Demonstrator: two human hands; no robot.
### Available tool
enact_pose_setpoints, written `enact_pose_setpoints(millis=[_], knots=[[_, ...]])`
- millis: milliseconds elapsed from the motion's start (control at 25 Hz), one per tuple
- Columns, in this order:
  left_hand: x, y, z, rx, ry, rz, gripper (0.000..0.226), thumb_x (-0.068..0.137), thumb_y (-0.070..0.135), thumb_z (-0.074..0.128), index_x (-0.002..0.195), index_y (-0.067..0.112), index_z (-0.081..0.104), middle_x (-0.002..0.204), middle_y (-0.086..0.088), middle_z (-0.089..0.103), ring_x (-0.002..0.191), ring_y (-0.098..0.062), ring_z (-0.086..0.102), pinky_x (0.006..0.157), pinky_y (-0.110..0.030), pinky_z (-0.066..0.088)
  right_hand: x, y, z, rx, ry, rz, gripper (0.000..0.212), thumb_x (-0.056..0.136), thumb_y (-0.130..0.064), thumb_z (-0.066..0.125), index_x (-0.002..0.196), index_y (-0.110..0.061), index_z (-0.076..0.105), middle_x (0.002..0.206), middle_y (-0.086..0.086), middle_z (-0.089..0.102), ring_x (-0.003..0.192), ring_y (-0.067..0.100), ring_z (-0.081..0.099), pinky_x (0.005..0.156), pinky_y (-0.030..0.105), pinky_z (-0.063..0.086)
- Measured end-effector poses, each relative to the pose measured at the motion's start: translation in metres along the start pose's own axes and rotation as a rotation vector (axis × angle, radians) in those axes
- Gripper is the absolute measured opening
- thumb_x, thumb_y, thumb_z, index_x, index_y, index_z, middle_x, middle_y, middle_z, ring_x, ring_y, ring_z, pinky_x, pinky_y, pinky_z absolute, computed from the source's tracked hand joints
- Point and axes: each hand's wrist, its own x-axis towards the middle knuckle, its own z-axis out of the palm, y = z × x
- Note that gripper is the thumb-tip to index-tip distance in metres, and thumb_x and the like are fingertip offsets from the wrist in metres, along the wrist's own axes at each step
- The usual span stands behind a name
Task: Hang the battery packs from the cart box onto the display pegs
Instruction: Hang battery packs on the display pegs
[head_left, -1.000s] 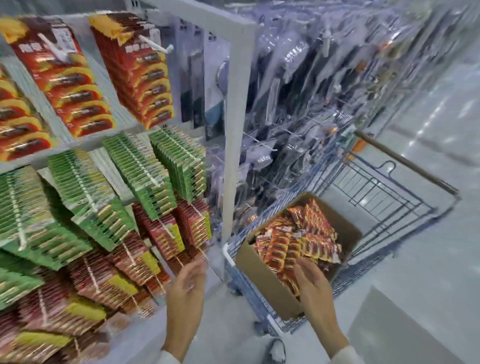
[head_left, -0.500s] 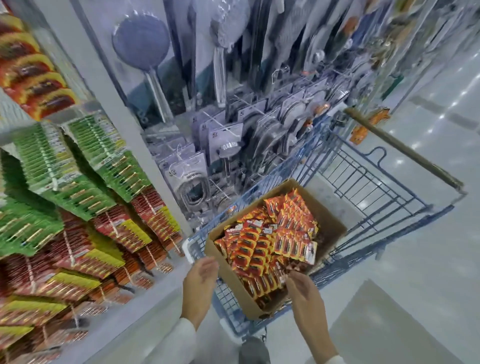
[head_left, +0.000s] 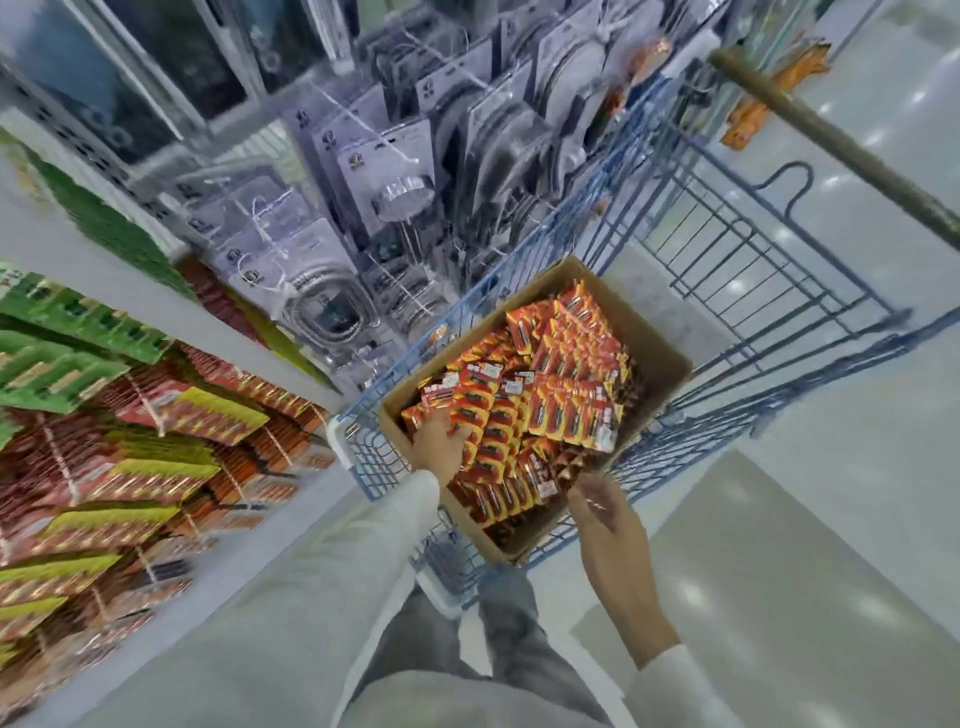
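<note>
Where the head camera looks down, cart (head_left: 366, 457): blue wire, it stands just beside the shelving, and its bar handle (head_left: 841, 140) is at the far right.
Box (head_left: 657, 343): brown cardboard, open at the top, it sits inside the cart at the end near to the person.
Battery packs (head_left: 545, 395): red and orange cards, they lie in overlapping rows and fill the box almost to its rim; all of them are in the box.
Left hand (head_left: 436, 441): it is inside the box at the near left corner, palm down, and rests on the packs. The fingers point into the pile and are partly covered by cards, so one cannot tell if they are spread or pinch a pack.
Left sleeve (head_left: 374, 525): white, it reaches over the front rim of the cart.
Right hand (head_left: 602, 514): it is at the near right edge of the box, just beside the packs there. The fingers (head_left: 584, 486) look almost straight and close together and hold nothing that shows; the hand is blurred, and whether the tips touch a card is not clear.
Display pegs (head_left: 62, 465): on the left, thin and pale, crowded with hanging green and red packs.
Blister packs (head_left: 384, 171): grey and clear, they hang on the shelving behind the cart.
Floor (head_left: 831, 571): pale and glossy.
</note>
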Motion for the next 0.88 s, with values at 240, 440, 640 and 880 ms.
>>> enact_pose_setpoints(millis=[240,440,640,880], knots=[[0.058,-0.006,0.025,0.213,-0.099,-0.045,0.06,0.1,0.037,0.066,0.151,0.015,0.045,0.153,-0.008,0.053,0.141,-0.033,0.049,0.12,-0.049,0.037,0.003,-0.001,0.011,-0.013,-0.003,0.064,0.015,0.103,-0.023,0.059,0.117,-0.027,0.061,0.109,-0.024,0.063,0.098,-0.008,0.059,0.07,0.0,0.043],[0.073,-0.019,0.026,0.162,-0.018,-0.036,0.072,0.088,0.038,0.08,0.147,0.014,0.047,0.155,-0.007,0.046,0.141,-0.034,0.047,0.119,-0.049,0.036,0.012,0.0,0.021,-0.045,-0.011,0.127,0.02,0.105,-0.026,0.055,0.125,-0.026,0.059,0.11,-0.026,0.06,0.1,-0.009,0.056,0.068,-0.003,0.043],[0.079,-0.025,0.016,0.126,0.03,-0.109,0.068,0.08,0.034,0.088,0.137,0.015,0.057,0.145,-0.008,0.05,0.133,-0.032,0.052,0.114,-0.048,0.042,0.026,-0.008,0.042,-0.092,-0.043,0.151,0.024,0.105,-0.026,0.055,0.129,-0.022,0.058,0.114,-0.017,0.062,0.099,-0.008,0.056,0.066,0.0,0.045],[0.07,-0.018,0.004,0.024,0.06,-0.105,0.042,0.082,0.03,0.088,0.114,0.017,0.062,0.12,-0.006,0.07,0.11,-0.028,0.068,0.097,-0.044,0.055,0.05,-0.02,0.066,-0.182,-0.083,0.15,0.033,0.104,-0.03,0.056,0.136,-0.022,0.054,0.129,-0.01,0.061,0.111,0.008,0.058,0.069,0.004,0.039]])
